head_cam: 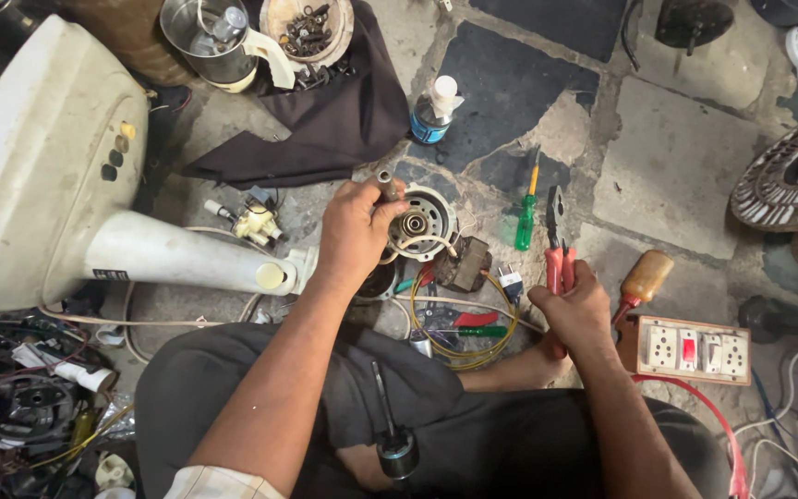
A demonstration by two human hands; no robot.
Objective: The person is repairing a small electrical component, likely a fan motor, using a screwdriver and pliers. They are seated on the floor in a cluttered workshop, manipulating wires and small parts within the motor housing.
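Observation:
My left hand (pixel 355 231) grips a small metal rod-like tool (pixel 387 184) and rests against a round silver fan motor (pixel 425 219) lying on the stone floor. A white wire loops out from the motor. My right hand (pixel 576 310) is closed around the red handles of a pair of pliers (pixel 558 242), whose jaws point away from me. A motor rotor with a long shaft (pixel 392 434) lies on my lap. The white pedestal fan base and pole (pixel 76 203) lie to the left, with the pole's end by my left wrist.
A green screwdriver (pixel 525 211), an amber-handled screwdriver (pixel 642 278), a switch and socket board (pixel 695 349), a small bottle (pixel 435 111), a dark cloth (pixel 330 120), a bowl of screws (pixel 307 28) and a mixer jar (pixel 219 42) lie around. Clutter of parts sits at the lower left.

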